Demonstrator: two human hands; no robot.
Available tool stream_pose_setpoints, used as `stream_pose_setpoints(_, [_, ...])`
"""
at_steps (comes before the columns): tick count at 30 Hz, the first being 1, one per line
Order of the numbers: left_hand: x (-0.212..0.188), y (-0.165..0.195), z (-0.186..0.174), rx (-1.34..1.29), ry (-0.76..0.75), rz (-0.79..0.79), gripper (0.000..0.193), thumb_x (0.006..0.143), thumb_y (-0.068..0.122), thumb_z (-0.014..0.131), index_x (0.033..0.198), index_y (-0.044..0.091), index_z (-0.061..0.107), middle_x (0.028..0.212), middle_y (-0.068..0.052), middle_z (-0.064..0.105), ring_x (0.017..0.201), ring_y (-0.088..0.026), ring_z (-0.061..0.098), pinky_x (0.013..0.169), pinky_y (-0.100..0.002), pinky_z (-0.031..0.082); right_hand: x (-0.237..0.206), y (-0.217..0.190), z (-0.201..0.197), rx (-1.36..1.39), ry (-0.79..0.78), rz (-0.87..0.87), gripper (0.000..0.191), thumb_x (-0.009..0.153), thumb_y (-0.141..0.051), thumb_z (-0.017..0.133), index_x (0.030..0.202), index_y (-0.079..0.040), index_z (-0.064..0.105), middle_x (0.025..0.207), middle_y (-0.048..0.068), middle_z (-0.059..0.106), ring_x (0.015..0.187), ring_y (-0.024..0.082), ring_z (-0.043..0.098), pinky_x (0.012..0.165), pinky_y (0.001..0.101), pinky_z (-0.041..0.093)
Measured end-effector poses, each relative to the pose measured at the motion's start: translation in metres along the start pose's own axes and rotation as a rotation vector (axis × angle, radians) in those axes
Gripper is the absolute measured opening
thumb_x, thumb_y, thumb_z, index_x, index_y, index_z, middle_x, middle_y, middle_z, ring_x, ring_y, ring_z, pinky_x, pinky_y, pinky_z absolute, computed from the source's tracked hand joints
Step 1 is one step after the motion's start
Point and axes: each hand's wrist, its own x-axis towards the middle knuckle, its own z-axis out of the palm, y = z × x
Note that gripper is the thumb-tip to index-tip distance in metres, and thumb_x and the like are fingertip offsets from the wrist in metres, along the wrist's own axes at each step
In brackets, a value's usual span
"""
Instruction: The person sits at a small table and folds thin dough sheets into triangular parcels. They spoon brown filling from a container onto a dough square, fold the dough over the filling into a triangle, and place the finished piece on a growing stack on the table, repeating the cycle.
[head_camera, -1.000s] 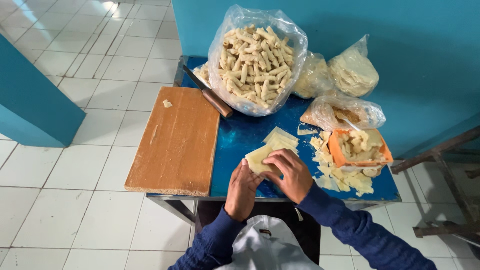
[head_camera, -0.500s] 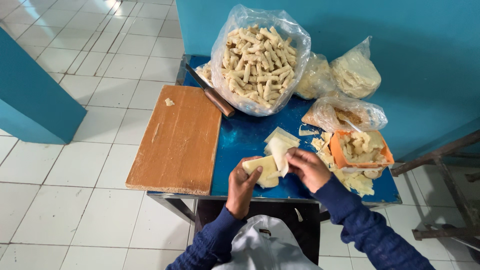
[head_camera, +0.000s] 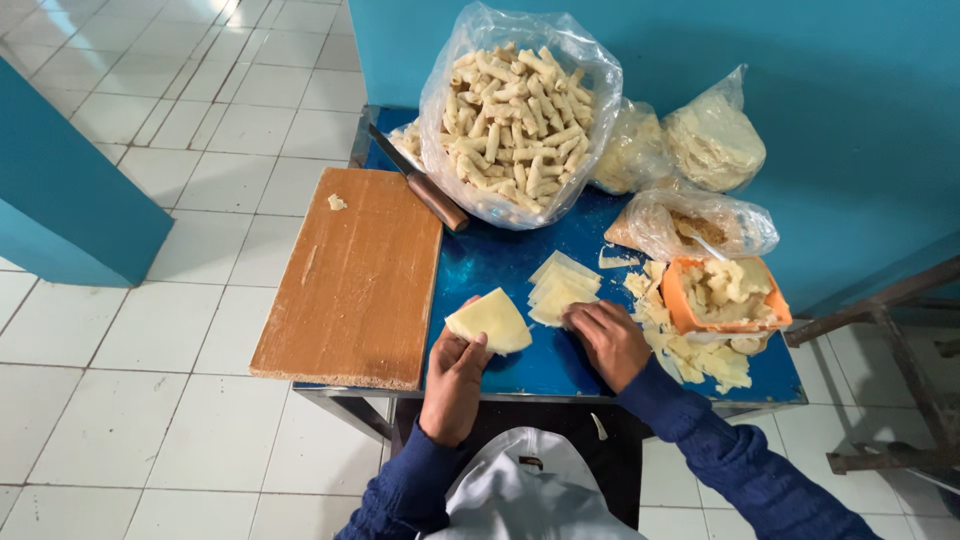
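four clear plastic bags sit at the far side of the blue counter (head_camera: 500, 260). the big bag (head_camera: 520, 110), far centre, is open and bulging with pale rolled sticks. right of it a small bag (head_camera: 628, 150), then a knotted bag (head_camera: 715, 135) of pale flat rounds against the wall. nearer, a low crumpled bag (head_camera: 690, 222) lies just beyond the orange tub (head_camera: 725, 300).

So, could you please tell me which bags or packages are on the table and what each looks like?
Large clear bag: table's back, open, full of pale rolled pieces.
Two knotted clear bags: back right, holding pale stacks.
Flat clear bag: behind the orange tub, partly filled.
No labels, signs or screens.
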Motion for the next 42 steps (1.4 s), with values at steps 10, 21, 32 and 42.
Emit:
stream_pose_setpoints(10, [-0.001,-0.003,-0.003,-0.037,-0.098,-0.017,0.069,0.093,-0.007,0.053,0.158,-0.002,0.03,0.145,-0.015,0.057,0.134,-0.021,0.055,0.116,-0.035,0.039,0.019,-0.016,-0.04,0.382,0.011,0.224,0.021,0.092,-0.004,0.066,0.112,-0.008,0.074,0.111,0.008,0.076,0.099,0.022,0.074,0.085,0.0336,0.059])
stream_pose_setpoints(21, [0.0,-0.026,0.015,0.042,-0.187,-0.037,0.066,0.099,0.003,0.057,0.158,-0.004,0.028,0.145,-0.016,0.056,0.134,-0.021,0.054,0.114,-0.036,0.041,0.047,-0.079,-0.052,0.323,0.045,0.051,0.022,0.08,-0.016,0.079,0.097,-0.006,0.069,0.101,0.008,0.069,0.093,0.028,0.07,0.078,0.0365,0.056])
stream_pose_setpoints(32, [0.001,-0.029,0.016,0.117,-0.18,-0.008,0.06,0.101,0.011,0.061,0.153,-0.01,0.038,0.138,-0.013,0.062,0.129,-0.017,0.057,0.112,-0.033,0.042,0.036,-0.075,-0.047,0.403,0.034,0.142,0.018,0.082,-0.014,0.08,0.095,-0.005,0.071,0.1,0.008,0.068,0.087,0.024,0.07,0.07,0.0308,0.055])
stream_pose_setpoints(42, [-0.002,-0.024,0.015,0.19,-0.139,-0.012,0.055,0.099,0.008,0.061,0.149,-0.006,0.042,0.126,-0.014,0.068,0.113,-0.016,0.065,0.098,-0.03,0.052,0.0,0.005,0.003,1.392,-0.124,0.725,0.008,0.104,-0.012,0.063,0.106,-0.004,0.067,0.095,0.003,0.066,0.086,0.011,0.062,0.075,0.0278,0.052])
